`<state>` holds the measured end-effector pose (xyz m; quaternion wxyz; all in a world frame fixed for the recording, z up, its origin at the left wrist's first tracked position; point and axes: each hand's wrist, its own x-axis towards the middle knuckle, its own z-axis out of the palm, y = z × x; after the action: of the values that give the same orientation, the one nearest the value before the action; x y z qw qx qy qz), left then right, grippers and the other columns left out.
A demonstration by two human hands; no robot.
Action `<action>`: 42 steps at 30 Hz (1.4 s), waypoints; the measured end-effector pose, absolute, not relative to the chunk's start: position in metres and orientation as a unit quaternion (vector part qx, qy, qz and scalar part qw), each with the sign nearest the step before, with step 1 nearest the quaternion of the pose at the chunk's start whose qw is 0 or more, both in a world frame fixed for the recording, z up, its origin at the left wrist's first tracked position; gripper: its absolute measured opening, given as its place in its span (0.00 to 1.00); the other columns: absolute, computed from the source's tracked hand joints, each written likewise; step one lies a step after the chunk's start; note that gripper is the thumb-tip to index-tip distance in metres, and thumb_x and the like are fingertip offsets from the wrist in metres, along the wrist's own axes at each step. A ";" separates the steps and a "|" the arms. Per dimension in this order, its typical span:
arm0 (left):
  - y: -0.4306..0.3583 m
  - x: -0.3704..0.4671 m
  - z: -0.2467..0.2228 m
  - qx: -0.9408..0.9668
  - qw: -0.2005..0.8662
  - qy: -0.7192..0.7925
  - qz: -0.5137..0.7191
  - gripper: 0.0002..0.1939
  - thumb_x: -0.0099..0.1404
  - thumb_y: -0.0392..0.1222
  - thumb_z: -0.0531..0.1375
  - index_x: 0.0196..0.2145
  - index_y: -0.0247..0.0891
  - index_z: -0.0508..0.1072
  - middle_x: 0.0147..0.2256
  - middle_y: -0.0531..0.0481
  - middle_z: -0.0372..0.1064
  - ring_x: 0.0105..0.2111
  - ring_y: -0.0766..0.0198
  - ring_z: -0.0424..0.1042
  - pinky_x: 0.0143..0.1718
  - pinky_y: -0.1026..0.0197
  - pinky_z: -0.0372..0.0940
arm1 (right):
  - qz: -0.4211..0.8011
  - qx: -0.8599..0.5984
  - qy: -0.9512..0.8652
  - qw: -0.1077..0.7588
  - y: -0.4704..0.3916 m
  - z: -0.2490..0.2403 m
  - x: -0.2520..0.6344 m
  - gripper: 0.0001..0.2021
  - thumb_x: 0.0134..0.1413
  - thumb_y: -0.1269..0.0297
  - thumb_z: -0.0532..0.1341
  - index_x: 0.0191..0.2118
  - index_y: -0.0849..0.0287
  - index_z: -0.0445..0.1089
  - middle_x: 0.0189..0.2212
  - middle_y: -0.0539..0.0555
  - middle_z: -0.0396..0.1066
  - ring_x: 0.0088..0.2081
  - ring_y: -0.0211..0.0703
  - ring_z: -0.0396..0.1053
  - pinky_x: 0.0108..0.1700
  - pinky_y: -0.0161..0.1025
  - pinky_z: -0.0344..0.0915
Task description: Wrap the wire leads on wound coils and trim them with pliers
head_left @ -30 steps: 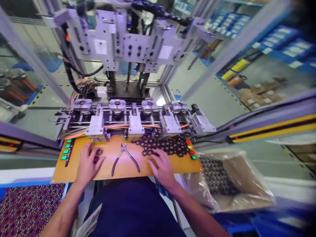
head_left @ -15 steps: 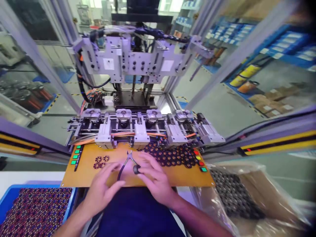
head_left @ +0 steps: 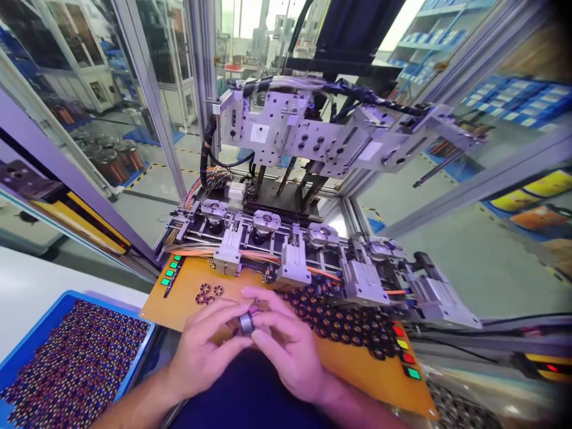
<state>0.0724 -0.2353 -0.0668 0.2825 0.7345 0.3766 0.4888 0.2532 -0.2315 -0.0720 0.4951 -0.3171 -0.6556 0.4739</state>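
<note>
Low over the front of the orange board [head_left: 163, 310], a small dark metal cylinder [head_left: 246, 323] sits between the fingertips of both hands. My left hand [head_left: 203, 348] pinches it from the left, thumb below and fingers above. From the other side my right hand [head_left: 290, 348] closes on it with thumb and fingers. Several small ring-shaped parts [head_left: 205, 296] lie on the board just beyond my left hand. To the right, rows of black round parts with copper-coloured centres [head_left: 339, 322] cover the board. Part of the cylinder is hidden by the fingers.
Behind the board stands a machine with metal clamp fixtures [head_left: 267, 221] and an overhead plate [head_left: 277, 131]. Green buttons [head_left: 168, 274] are at the left end, coloured buttons [head_left: 407, 357] at the right. A blue bin [head_left: 67, 296] full of small rings stands left. Frame posts flank the machine.
My left hand has come over to the cylinder that my right hand alone held. The cutting pliers seen between the hands are now out of sight. The view has turned left and tilted.
</note>
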 end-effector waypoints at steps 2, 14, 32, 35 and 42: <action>-0.233 0.069 -0.068 0.738 0.262 0.369 0.501 0.19 0.64 0.31 0.64 0.53 0.41 0.73 0.42 0.47 0.76 0.43 0.67 0.76 0.48 0.69 0.70 | 0.491 -0.305 -0.657 0.484 -0.226 -0.072 0.249 0.09 0.63 0.70 0.61 0.44 0.49 0.74 0.56 0.53 0.68 0.57 0.41 0.67 0.59 0.40 0.65; -0.221 0.045 -0.081 0.733 0.161 0.418 0.513 0.19 0.64 0.34 0.65 0.53 0.38 0.72 0.42 0.45 0.76 0.41 0.65 0.77 0.45 0.67 0.72 | 0.523 -0.300 -0.669 0.436 -0.192 -0.067 0.230 0.06 0.64 0.68 0.61 0.41 0.50 0.75 0.53 0.53 0.71 0.54 0.41 0.70 0.57 0.41 0.67; -0.224 0.002 -0.242 0.564 0.181 0.657 0.466 0.22 0.71 0.47 0.55 0.59 0.36 0.64 0.54 0.37 0.73 0.54 0.52 0.73 0.56 0.44 0.69 | 0.162 -0.282 -0.919 0.225 0.054 -0.078 0.173 0.08 0.56 0.78 0.61 0.35 0.66 0.79 0.45 0.63 0.75 0.45 0.50 0.72 0.51 0.48 0.69; -0.221 0.002 -0.240 0.554 0.203 0.661 0.463 0.22 0.70 0.46 0.55 0.59 0.36 0.64 0.53 0.37 0.73 0.54 0.53 0.73 0.56 0.45 0.69 | 0.146 -0.285 -0.927 0.195 0.056 -0.081 0.176 0.09 0.59 0.77 0.60 0.39 0.68 0.79 0.46 0.64 0.74 0.47 0.50 0.71 0.53 0.48 0.67; -0.218 0.002 -0.243 0.549 0.233 0.661 0.455 0.23 0.70 0.47 0.55 0.60 0.37 0.63 0.54 0.37 0.72 0.55 0.51 0.72 0.58 0.42 0.66 | 0.120 -0.308 -0.933 0.139 0.057 -0.075 0.177 0.09 0.61 0.75 0.60 0.41 0.67 0.79 0.47 0.61 0.73 0.48 0.48 0.69 0.53 0.42 0.65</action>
<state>0.0020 -0.2176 -0.2434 0.2331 0.5489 0.6615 0.4547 0.1771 0.0570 -0.0754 0.1390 -0.3080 -0.9335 0.1202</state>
